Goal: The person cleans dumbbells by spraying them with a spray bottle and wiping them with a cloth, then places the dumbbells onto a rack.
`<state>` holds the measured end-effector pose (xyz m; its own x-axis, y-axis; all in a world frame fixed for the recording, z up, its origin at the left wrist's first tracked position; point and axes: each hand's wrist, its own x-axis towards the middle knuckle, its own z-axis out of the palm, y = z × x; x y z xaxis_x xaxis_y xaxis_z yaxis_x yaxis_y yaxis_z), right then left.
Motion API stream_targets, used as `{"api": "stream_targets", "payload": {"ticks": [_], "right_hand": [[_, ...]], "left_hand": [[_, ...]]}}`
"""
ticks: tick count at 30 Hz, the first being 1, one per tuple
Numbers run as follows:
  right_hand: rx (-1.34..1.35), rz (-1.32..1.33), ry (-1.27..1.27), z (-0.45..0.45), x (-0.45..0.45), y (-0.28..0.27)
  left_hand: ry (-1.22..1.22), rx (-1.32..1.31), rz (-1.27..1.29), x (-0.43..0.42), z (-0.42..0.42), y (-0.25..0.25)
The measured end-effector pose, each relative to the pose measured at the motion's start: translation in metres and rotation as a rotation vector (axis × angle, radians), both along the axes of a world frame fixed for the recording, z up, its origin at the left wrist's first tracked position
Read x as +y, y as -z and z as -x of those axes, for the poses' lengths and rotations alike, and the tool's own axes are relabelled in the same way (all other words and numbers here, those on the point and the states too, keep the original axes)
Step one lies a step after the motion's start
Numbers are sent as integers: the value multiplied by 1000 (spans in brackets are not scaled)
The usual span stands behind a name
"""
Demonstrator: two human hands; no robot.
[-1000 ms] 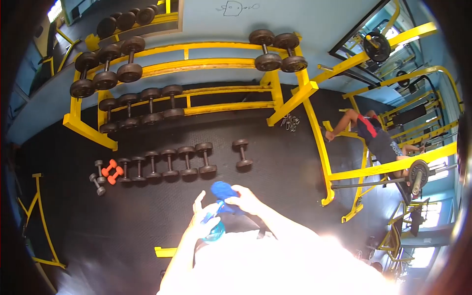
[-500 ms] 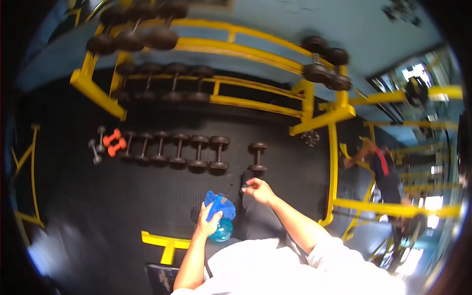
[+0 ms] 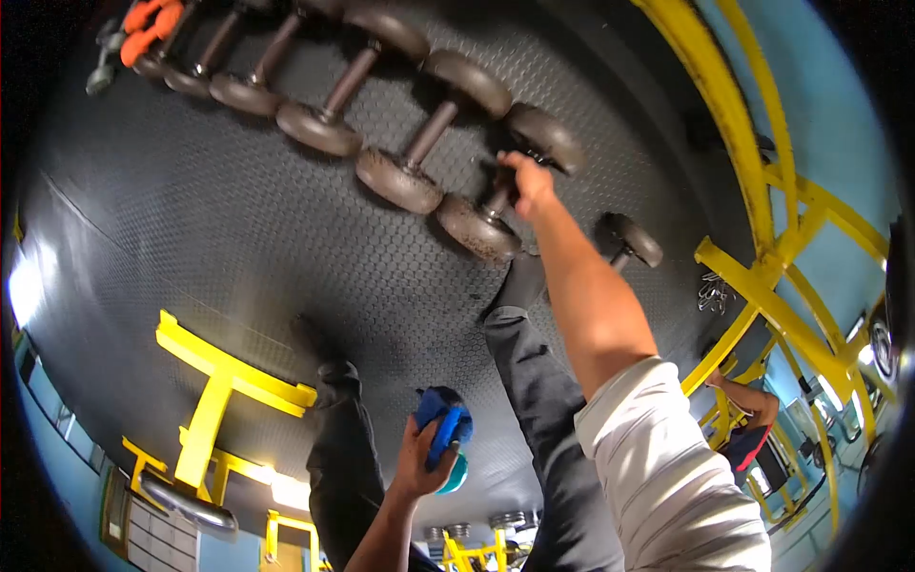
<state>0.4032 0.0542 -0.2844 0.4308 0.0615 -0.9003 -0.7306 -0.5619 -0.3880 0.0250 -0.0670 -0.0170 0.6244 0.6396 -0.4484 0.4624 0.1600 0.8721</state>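
Note:
My left hand (image 3: 419, 462) is closed around a spray bottle (image 3: 445, 434) with a blue trigger head and a teal see-through body. A dark blue cloth (image 3: 434, 402) is bunched in the same grip. My right hand (image 3: 529, 183) reaches down to the dumbbell (image 3: 477, 231) at the near end of a row on the floor, its fingers curled over the handle between the two worn round heads. Beside it lies a similar dumbbell (image 3: 398, 181). The right fingertips are partly hidden.
Further dumbbells (image 3: 319, 131) and small orange ones (image 3: 151, 33) continue the row to the left. A lone dumbbell (image 3: 634, 240) lies right of my forearm. Yellow rack legs (image 3: 748, 276) stand at the right, a yellow bench frame (image 3: 229, 367) at the left. Another person (image 3: 748, 429) is at the right.
My view has tipped down and come nearer to the floor row. My right hand has moved forward from near my knee onto a dumbbell's handle. The left still holds the bottle and cloth.

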Motion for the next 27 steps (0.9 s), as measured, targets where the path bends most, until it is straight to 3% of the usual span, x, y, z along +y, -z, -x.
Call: {"api": "stream_targets", "payload": {"ticks": [2,4,6,7,8,10,13,16,18,22,23,27], "right_hand": [[187,-152,218,-1,16,-16],[97,-171,261,6,17,-29],[58,-69,245,8,22,-35],[56,-77,241,9,19,-36],[50,-91,238,12,13,-38],[39,-53,274,27,-1,-47],[43,-123,312,65,-43,-73],[45,-154,296,115,-106,-65],[-265,-234,123,162,-119,-90],[-169,-281,203,211,-149,-87],[-143,-300,231,223,-151,-81],[-12,-388,335,260,-161,-61]], "left_hand": [[60,11,50,10,-17,-2],[-45,39,56,6,-16,-7],[76,89,22,19,-10,-3],[69,-7,-225,24,-8,2],[64,-11,-239,31,-6,3],[-118,181,189,46,-6,-1],[-37,243,-5,33,26,17],[37,230,-125,58,31,18],[-200,281,147,73,26,6],[-226,205,133,58,43,12],[-124,255,22,58,47,11],[-49,248,46,61,56,5]]}}
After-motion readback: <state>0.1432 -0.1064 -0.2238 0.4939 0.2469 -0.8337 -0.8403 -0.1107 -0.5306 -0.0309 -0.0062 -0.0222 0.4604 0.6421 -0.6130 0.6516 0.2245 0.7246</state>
